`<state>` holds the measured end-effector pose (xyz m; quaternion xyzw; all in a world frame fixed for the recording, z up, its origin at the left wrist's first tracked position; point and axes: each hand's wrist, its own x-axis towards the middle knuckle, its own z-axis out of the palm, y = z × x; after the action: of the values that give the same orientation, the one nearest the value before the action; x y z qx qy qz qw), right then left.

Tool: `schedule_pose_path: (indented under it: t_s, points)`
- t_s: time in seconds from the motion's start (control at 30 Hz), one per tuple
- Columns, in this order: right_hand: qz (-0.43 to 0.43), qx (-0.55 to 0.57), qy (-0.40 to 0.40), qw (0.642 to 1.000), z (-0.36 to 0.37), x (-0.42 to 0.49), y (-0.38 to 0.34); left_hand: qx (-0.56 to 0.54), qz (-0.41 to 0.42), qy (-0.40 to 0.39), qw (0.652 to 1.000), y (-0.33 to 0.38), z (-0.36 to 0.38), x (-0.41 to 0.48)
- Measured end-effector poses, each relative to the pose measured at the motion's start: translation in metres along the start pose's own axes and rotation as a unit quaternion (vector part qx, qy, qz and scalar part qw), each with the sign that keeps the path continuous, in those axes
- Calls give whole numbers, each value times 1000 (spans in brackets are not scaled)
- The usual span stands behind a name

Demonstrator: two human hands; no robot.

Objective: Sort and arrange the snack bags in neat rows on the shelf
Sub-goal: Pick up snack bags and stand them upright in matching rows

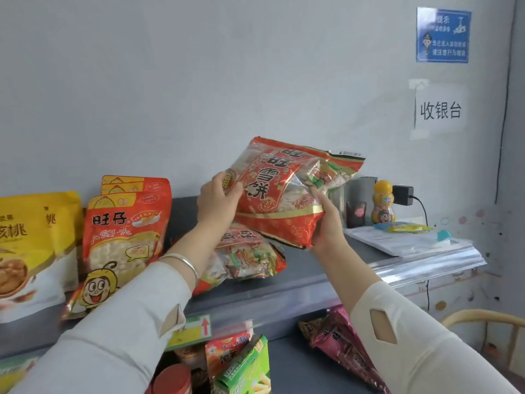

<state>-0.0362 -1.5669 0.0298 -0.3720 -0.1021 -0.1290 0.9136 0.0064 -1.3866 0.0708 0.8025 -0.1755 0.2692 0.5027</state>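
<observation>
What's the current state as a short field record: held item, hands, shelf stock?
held: red rice-cracker bag, tilted, in the air above the shelf
left hand: grips the bag's left edge
right hand: grips its lower right corner
lying: similar bag, flat on the shelf below the held one
standing: orange pouches, yellow bags at far left
lower level: mixed packs, unsorted

Two long sleeves, cream-white, close-fitting, plain fabric.
Left sleeve, lower left of frame: diamond-shaped cut-out on the forearm, one edge folded out like a flap.
Right sleeve, lower right: matching diamond cut-out, arm showing through.
Left wrist, centre-left: one thin plain silver bangle just beyond the cuff.
Left hand and right hand bare.
</observation>
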Motion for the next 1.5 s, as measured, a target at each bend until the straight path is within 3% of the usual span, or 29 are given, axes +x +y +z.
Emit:
schedule_pose_path:
  t_s: [0.07, 0.13, 0.33, 0.63, 0.7, 0.9, 1.23, 1.5]
  points:
    - [43, -7, -62, 997, 19, -11, 16, 43, -3, 66, 997, -6, -41, 3]
    - [73, -21, -111, 991, 45, -21, 39, 9, -31, 89, 995, -16, -87, 2]
    - [137, -79, -179, 971, 152, -33, 134, 12, -50, 154, 987, -66, -240, -35]
    - [162, -225, -277, 920, 346, -83, 307, 124, -86, 351, 924, -143, -463, -126]
    - [135, -258, -287, 913, 380, -102, 339, 128, -103, 368, 915, -160, -504, -144]
    - [135, -199, -327, 914, 461, -139, 434, 163, -159, 401, 887, -215, -609, -185]
    - [121, -196, -387, 893, 589, -151, 607, 300, -235, 467, 798, -305, -743, -197]
    - [121, -203, -408, 882, 692, -173, 709, 365, -288, 405, 787, -363, -848, -215]
